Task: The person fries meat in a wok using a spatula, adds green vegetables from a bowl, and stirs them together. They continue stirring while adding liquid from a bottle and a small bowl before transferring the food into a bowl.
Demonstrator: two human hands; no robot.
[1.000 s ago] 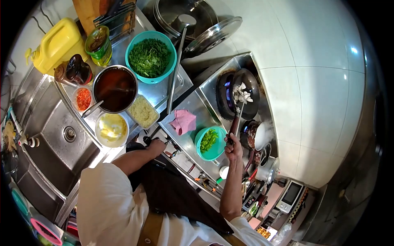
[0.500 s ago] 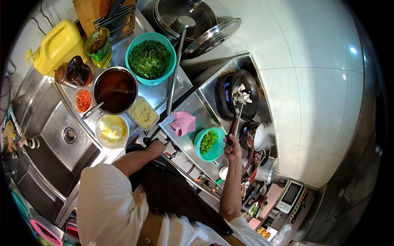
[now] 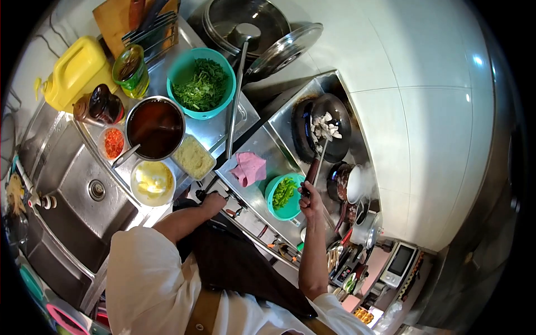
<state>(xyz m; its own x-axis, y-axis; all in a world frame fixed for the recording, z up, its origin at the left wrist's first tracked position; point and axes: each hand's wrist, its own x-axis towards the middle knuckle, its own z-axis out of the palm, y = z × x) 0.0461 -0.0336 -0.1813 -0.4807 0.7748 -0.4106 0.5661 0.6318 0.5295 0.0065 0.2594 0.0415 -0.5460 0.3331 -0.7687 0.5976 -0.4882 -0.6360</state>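
Note:
My right hand [image 3: 311, 201] is closed around the brown handle of a dark wok [image 3: 336, 114]. Alongside the handle runs a thin metal utensil shaft [image 3: 325, 146], reaching white pieces of food [image 3: 325, 127] in the wok. The wok is tilted over the burner [image 3: 303, 128], where small blue flames show. At the front edge of the stove, my left hand [image 3: 212, 204] is closed at a black knob [image 3: 200, 194]; its fingers are partly hidden. Between my hands stand a turquoise bowl of green pieces [image 3: 285, 192] and a folded pink cloth [image 3: 249, 168].
A steaming pot [image 3: 353, 185] sits close right of my right hand. Leftward stand a pot of brown liquid [image 3: 155, 128], a turquoise bowl of chopped greens [image 3: 204, 84], a tub of minced pale food [image 3: 194, 157] and a sink [image 3: 72, 201]. A long-handled ladle [image 3: 237, 100] lies beyond.
My right hand has shifted slightly up and left in view, and the wok's tilt and white pieces have moved a little. My left hand stays at the knob.

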